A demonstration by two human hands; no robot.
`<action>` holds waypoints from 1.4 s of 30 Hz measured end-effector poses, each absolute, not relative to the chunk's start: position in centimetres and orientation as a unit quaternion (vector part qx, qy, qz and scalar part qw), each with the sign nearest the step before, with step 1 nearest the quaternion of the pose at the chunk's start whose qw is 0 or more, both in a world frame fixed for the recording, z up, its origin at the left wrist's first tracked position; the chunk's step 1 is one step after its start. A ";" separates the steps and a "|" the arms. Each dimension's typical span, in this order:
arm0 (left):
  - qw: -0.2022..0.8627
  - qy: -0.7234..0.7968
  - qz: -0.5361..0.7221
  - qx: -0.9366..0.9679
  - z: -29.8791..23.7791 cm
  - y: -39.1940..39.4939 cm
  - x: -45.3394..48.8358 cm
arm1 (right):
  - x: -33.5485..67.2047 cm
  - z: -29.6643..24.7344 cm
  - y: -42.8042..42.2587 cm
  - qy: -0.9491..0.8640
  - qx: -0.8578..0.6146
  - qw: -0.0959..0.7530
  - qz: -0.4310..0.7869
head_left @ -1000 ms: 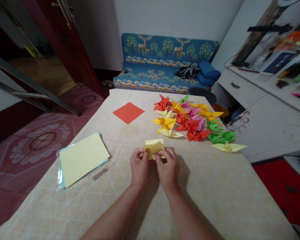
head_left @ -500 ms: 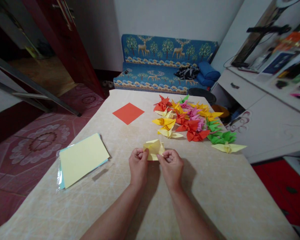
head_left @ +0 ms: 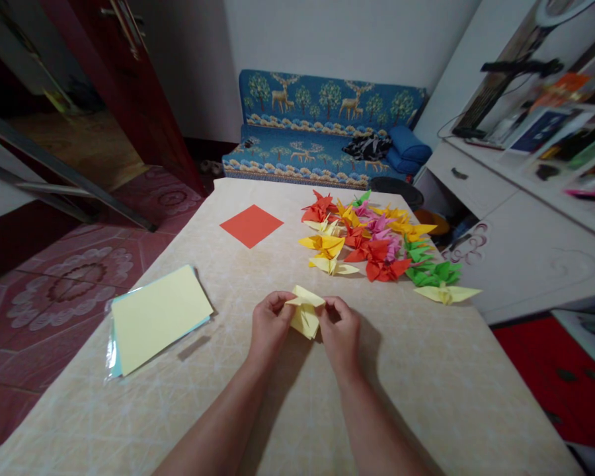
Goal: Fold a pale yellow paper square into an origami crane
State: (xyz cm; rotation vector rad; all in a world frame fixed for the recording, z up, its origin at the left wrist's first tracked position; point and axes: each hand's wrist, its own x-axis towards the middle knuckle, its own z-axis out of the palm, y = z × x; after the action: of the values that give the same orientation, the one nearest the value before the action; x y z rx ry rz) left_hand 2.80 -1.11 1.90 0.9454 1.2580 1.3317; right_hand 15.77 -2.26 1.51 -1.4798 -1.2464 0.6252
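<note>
A partly folded yellow paper (head_left: 305, 314) is pinched between the left hand (head_left: 269, 324) and right hand (head_left: 340, 328), raised just above the surface (head_left: 426, 383), apparently to work its flaps. Finished paper cranes (head_left: 377, 241) are heaped beyond the right hand.

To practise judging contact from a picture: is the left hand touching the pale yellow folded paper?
Touching. The head view shows the left hand pinching the left edge of the pale yellow folded paper, with its fingertips overlapping the paper and no gap.
</note>
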 end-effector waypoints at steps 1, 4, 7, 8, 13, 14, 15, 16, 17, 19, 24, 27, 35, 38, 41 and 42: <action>0.523 0.516 0.552 0.395 2.0 -1.1 2.7 | 15.7 1.6 -2.3 -0.522 -0.615 0.528 0.265; 0.544 0.504 0.538 0.400 2.5 -1.1 2.5 | 15.5 1.8 -2.7 -0.532 -0.598 0.526 0.287; 0.572 0.500 0.508 0.406 2.8 -1.1 2.4 | 15.4 1.9 -3.0 -0.535 -0.590 0.521 0.307; 0.581 0.496 0.499 0.408 2.8 -1.1 2.4 | 15.3 2.0 -3.1 -0.535 -0.589 0.519 0.311; 0.594 0.492 0.495 0.399 2.8 -1.1 2.3 | 15.3 2.2 -3.4 -0.557 -0.583 0.503 0.312; 0.597 0.492 0.497 0.393 2.9 -1.1 2.2 | 15.4 2.3 -3.4 -0.563 -0.583 0.498 0.310; 0.601 0.492 0.497 0.388 3.0 -1.1 2.2 | 15.4 2.4 -3.4 -0.566 -0.582 0.495 0.310; 0.607 0.491 0.495 0.381 3.2 -1.1 2.2 | 15.5 2.6 -3.4 -0.566 -0.580 0.496 0.312; 0.615 0.490 0.491 0.375 3.3 -1.1 2.1 | 15.7 2.7 -3.4 -0.564 -0.578 0.500 0.314; 0.629 0.489 0.483 0.363 3.6 -1.1 2.1 | 15.9 3.0 -3.3 -0.564 -0.574 0.510 0.305; 0.645 0.471 0.477 0.369 3.4 -1.2 2.3 | 16.0 3.0 -3.0 -0.630 -0.560 0.489 0.223; 0.632 0.467 0.463 0.410 2.8 -1.4 2.5 | 15.9 2.5 -2.9 -0.647 -0.570 0.480 0.160; 0.609 0.494 0.456 0.420 2.1 -1.4 2.6 | 15.9 2.6 -3.1 -0.586 -0.564 0.537 0.225; 0.620 0.500 0.456 0.398 2.5 -1.3 2.5 | 16.3 2.7 -2.8 -0.493 -0.555 0.578 0.339; 0.636 0.493 0.456 0.379 2.8 -1.2 2.3 | 16.7 2.5 -2.4 -0.470 -0.551 0.562 0.400; 0.639 0.493 0.457 0.373 2.9 -1.2 2.3 | 16.8 2.4 -2.3 -0.478 -0.547 0.553 0.408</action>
State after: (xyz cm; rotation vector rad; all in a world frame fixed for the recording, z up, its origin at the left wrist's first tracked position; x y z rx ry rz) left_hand 2.32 -1.18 2.90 0.8520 1.1249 1.0417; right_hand 16.76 -2.35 2.40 -1.2934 -1.1300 0.9658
